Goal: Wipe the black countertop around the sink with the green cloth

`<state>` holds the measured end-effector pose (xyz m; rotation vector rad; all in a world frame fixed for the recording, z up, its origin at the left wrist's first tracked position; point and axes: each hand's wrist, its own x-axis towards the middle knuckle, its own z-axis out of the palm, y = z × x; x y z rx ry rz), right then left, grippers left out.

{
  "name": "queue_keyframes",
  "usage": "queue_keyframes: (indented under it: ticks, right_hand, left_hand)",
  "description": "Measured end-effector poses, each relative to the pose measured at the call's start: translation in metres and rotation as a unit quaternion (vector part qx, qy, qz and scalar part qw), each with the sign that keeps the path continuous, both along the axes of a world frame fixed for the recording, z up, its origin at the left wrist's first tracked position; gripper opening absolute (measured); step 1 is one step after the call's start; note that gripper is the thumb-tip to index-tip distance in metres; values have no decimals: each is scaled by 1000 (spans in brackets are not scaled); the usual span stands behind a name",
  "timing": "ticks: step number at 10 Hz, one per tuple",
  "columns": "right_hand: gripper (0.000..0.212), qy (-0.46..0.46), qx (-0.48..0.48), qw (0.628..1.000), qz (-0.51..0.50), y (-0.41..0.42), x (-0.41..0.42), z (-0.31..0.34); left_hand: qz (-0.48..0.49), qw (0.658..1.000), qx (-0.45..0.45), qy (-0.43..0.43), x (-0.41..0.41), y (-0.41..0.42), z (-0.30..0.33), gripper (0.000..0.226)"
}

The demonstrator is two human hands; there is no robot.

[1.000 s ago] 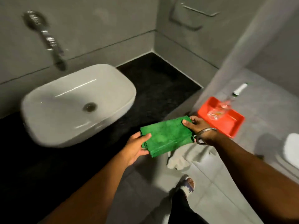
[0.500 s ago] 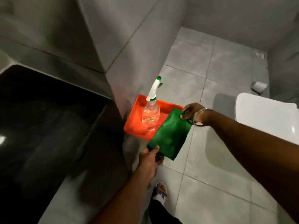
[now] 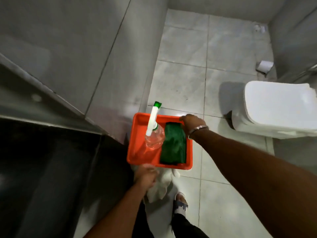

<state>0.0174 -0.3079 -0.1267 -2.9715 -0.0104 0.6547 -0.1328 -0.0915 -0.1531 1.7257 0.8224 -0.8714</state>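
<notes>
While the folded green cloth (image 3: 173,145) lies in the orange tray (image 3: 137,134) on the floor tiles, just beside a clear spray bottle (image 3: 154,134), the right hand (image 3: 191,121) rests at its far end; whether that grip pinches it cannot be told. Left hand (image 3: 145,176) touches a white rag (image 3: 159,188), grip unclear. Black worktop (image 3: 42,160) lies at left.

We see the folded green cloth (image 3: 174,143) lying flat in an orange tray, while the glossy black countertop (image 3: 42,165) sits left.
</notes>
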Motion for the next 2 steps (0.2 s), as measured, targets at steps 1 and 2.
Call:
queue_keyframes:
  ticks: [1, 2]
  right_hand:
    - [39, -18, -20, 999, -35, 8, -33, 33]
    - [52, -60, -33, 995, -67, 23, -55, 71]
  left_hand:
    - [-230, 961, 146, -50, 27, 57, 30, 26]
    - [-297, 928, 182, -129, 74, 76, 72, 40]
